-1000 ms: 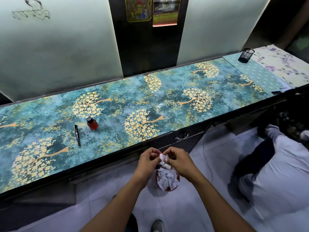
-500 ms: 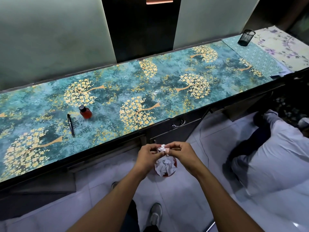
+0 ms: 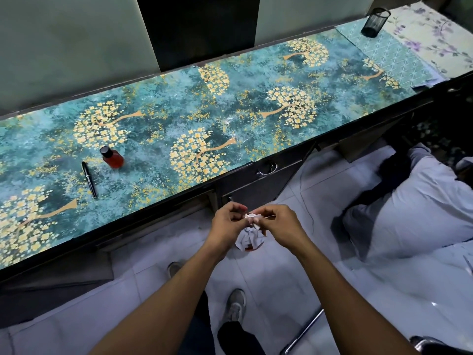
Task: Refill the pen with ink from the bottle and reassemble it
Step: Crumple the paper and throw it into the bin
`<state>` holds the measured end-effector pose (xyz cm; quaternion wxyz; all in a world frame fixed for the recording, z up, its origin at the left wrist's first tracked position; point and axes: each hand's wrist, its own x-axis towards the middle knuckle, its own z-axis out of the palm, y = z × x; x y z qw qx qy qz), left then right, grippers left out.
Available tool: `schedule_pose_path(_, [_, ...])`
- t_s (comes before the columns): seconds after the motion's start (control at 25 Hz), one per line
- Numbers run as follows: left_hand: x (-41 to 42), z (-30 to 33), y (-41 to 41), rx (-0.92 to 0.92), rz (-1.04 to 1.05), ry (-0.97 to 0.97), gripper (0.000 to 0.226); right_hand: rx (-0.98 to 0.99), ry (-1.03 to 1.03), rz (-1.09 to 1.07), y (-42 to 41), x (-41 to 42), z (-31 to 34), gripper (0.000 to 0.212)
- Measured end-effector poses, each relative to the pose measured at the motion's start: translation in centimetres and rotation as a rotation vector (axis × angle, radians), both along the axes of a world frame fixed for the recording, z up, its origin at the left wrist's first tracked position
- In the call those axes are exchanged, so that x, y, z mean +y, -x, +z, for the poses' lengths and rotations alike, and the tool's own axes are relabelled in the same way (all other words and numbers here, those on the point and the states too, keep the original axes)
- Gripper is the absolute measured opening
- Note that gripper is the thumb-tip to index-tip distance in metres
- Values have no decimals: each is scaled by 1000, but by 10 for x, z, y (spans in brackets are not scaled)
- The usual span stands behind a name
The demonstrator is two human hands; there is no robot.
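Note:
A black pen (image 3: 89, 179) lies on the patterned desk (image 3: 158, 139) at the left, its cap on. Just right of it stands a small bottle of red ink (image 3: 112, 158) with a black cap. Both hands are below the desk's front edge, over the floor. My left hand (image 3: 227, 225) and my right hand (image 3: 279, 224) pinch a small crumpled white tissue (image 3: 252, 218) between their fingertips. Directly under them on the floor sits a small red bin (image 3: 249, 242) stuffed with white tissue.
A black mesh pen holder (image 3: 375, 18) stands at the desk's far right. Drawers with a metal handle (image 3: 266, 168) run under the desk. A person in pale clothes (image 3: 409, 201) lies on the tiled floor at the right. My shoes (image 3: 236, 304) and a chair leg (image 3: 302, 331) are below.
The view has tilted down and pulled back, so the desk sits higher in frame. Both hands keep working the tissue over the bin; pen and bottle have not moved.

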<state>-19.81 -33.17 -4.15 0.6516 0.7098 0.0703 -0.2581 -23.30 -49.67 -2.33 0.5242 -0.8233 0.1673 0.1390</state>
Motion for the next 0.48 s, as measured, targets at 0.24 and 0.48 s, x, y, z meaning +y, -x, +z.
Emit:
schedule_pose_path(0.24, [-3,-5,4,11,24,34,34,-206,353,-47,1,3,-23,10])
schedule_pose_path(0.48, [10,-25,3,59,145,-73,33,-430,501,-139,6,-3,-38,15])
